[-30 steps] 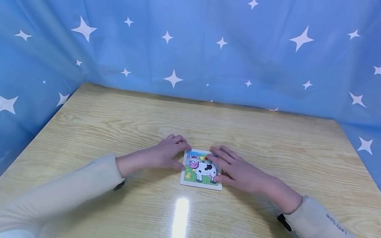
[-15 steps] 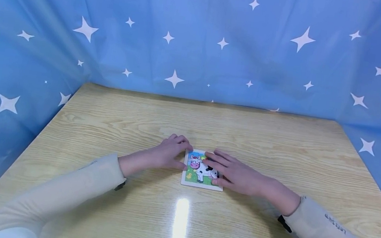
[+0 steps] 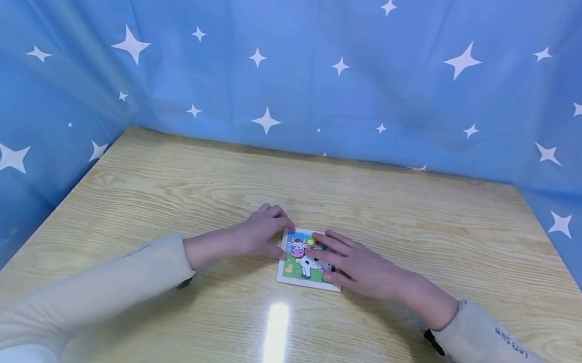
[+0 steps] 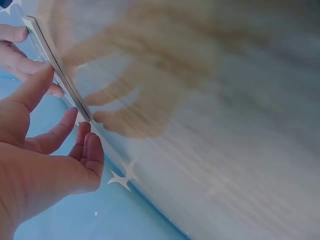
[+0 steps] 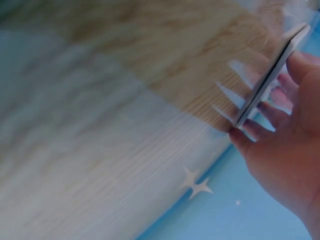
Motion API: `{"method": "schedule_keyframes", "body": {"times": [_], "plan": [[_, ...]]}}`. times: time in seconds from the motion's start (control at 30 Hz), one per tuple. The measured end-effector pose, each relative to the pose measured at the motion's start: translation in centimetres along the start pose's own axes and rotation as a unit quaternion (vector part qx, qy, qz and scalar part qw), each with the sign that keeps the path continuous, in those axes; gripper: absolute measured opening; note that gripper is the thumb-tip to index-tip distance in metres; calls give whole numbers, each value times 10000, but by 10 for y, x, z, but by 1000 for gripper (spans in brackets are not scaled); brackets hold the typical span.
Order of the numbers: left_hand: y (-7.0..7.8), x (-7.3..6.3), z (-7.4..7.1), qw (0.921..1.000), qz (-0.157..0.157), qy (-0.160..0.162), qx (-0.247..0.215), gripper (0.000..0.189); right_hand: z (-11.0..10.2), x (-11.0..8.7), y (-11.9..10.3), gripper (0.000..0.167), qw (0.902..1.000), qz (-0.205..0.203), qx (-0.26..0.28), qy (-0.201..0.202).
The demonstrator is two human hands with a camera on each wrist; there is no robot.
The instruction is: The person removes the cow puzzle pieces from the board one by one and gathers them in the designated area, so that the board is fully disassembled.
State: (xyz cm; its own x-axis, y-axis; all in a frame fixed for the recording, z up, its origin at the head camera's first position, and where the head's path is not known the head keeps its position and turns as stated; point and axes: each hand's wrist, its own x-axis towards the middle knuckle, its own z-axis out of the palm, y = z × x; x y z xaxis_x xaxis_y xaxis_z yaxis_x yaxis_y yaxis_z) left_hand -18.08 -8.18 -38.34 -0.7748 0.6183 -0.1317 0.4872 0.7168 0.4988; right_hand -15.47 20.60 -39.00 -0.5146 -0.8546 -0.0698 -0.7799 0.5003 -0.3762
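Note:
A small square jigsaw puzzle [image 3: 292, 269] in a pale frame lies flat on the table, showing a cartoon cow on a green and blue ground. My left hand [image 3: 259, 235] holds its left side, thumb on the left edge and index finger at the far left corner. In the left wrist view the puzzle [image 4: 60, 72] appears edge-on against the left hand's [image 4: 50, 150] thumb and fingers. My right hand [image 3: 362, 266] rests over the puzzle's right part, fingers extended across the cow and hiding some of it. The right wrist view shows the right hand [image 5: 290, 145] beside the frame's edge.
A wood-grain table [image 3: 168, 336] spreads around the puzzle, with a bright light reflection in front of it. Blue cloth [image 3: 302, 86] with white stars hangs behind the table and along its sides.
My right hand has slid slightly left over the puzzle, and its fingers have shifted on the cow picture. The left hand stays at the left edge.

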Motion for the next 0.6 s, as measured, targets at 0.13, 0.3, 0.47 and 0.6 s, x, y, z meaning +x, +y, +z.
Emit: {"method": "schedule_keyframes", "body": {"times": [0.13, 0.3, 0.47, 0.6], "plan": [[4, 2, -1, 9999, -94, 21, -38, 50, 10, -1, 13, 51, 9992, -302, -74, 270], [6, 3, -1, 9999, -163, 24, -23, 49, 28, 0, 34, 52, 9960, -569, -250, 635], [8, 5, 0, 9999, -68, 91, 32, 48, 24, 0, 29, 52, 9964, -514, -276, 615], [10, 6, 0, 10000, -51, -1, 0, 46, 12, 2, 12, 52, 9977, -407, -371, 391]]}}
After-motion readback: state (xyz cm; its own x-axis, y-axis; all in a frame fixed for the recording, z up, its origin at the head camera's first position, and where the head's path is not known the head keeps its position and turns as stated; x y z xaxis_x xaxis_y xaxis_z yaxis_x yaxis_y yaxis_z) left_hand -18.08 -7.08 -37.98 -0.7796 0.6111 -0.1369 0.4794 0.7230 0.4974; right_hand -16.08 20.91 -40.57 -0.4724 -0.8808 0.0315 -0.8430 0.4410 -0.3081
